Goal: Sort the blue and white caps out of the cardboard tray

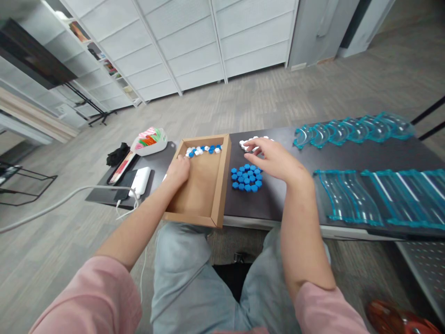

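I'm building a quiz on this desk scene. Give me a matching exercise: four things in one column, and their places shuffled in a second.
Things
1. blue pile
2. white pile
3. tray
4. power bank

Places
A. left of the tray
B. at the right hand's fingertips
C. under the left hand
D. right of the tray, nearer the person

Pairs: 1-D, 2-B, 3-C, 4-A
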{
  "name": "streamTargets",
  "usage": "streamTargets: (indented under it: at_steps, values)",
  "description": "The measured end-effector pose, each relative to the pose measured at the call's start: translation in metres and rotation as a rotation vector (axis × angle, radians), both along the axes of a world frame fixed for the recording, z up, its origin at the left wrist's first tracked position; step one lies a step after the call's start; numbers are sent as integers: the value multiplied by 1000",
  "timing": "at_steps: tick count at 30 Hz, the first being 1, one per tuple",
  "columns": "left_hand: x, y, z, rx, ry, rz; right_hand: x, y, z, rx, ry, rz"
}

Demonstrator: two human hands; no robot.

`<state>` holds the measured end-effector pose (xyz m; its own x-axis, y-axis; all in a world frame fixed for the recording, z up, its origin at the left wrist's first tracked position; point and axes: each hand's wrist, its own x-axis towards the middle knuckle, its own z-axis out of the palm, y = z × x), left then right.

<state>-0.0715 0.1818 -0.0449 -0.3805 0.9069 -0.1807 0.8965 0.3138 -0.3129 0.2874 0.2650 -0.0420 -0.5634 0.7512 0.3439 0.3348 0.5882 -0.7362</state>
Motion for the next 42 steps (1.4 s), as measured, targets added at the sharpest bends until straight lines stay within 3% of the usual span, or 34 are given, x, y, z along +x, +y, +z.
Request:
streamTargets:
  at_steps: [4,7,10,13,17,21,25,30,33,35,38,42]
  values:
    - [4,-6,10,0,-6,4,8,1,2,-17,26,-27]
    - [13,-13,26,122,-87,-15,11,1,2,-4,37,-48]
    - [32,-20,43,345,-395,-141,15,1,3,8,31,-55]
    - [68,-26,49,457,-756,-365,20,0,6,2,39,-60]
    - [133,-27,34,370,-945,-694,33,-1,10,-12,68,-101]
    - [181,-17,7,240,-944,-771,46,-4,14,-9,91,-159]
    - [200,-7,-9,164,-747,-825,54,-7,17,8,129,-158]
    - [210,-8,-10,124,-541,-833,59,-7,20,31,143,-164]
    - [204,-15,-2,179,-515,-822,63,-7,19,40,141,-167]
    - [187,-18,9,271,-516,-792,65,-7,20,46,138,-173]
    - [135,-12,24,458,-469,-636,65,-9,21,59,128,-181]
    - [44,6,27,589,-292,-240,54,-12,23,69,112,-141]
